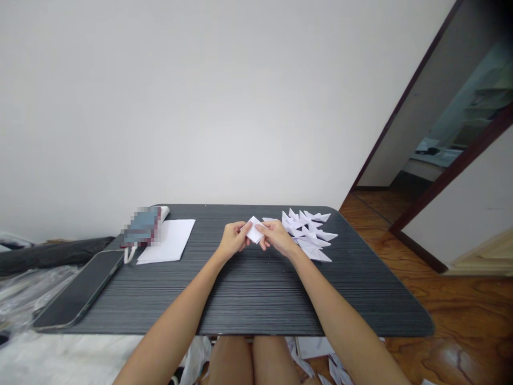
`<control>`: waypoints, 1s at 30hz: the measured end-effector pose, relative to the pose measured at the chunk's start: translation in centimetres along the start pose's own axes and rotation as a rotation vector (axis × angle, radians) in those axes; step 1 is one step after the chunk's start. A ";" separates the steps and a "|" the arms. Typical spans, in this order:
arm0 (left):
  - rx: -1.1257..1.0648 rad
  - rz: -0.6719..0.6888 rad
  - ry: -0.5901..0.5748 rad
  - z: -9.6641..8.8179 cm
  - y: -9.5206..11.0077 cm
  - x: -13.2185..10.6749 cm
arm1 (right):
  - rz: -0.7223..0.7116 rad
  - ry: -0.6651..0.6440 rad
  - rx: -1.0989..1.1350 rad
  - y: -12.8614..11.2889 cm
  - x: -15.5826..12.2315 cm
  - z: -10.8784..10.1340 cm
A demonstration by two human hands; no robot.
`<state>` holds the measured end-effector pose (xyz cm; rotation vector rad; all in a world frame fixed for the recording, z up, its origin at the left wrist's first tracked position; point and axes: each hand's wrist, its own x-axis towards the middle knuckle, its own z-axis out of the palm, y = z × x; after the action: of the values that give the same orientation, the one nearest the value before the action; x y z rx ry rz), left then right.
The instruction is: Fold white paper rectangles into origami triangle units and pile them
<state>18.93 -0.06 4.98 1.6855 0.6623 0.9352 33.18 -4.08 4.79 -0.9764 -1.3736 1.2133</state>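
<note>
Over the middle of a dark striped table [256, 299], both my hands pinch one small folded piece of white paper [254, 230]. My left hand [233, 239] grips its left edge with closed fingers. My right hand [276, 236] holds the right side between thumb and fingers. Just right of my right hand lies a pile of several folded white paper boats [310, 232] on the table.
A flat stack of white paper [168, 240] lies at the back left, beside a blurred-out box [142, 226] and a white cable. A dark phone [80, 291] rests at the table's left edge. Paper scraps litter the wooden floor [460, 321]; a doorway opens at right.
</note>
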 end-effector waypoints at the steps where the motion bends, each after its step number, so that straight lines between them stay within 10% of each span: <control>1: -0.023 0.001 -0.025 0.0 0.0 0.0 | -0.001 0.028 0.013 0.1 0.1 -0.1; 30: -0.493 -0.033 -0.045 -0.9 1.2 0.0 | -0.094 -0.070 0.256 -1.5 -0.6 -1.2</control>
<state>18.17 0.05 6.27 1.2488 0.3861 0.9431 34.54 -4.76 6.12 -0.6891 -1.2656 1.3248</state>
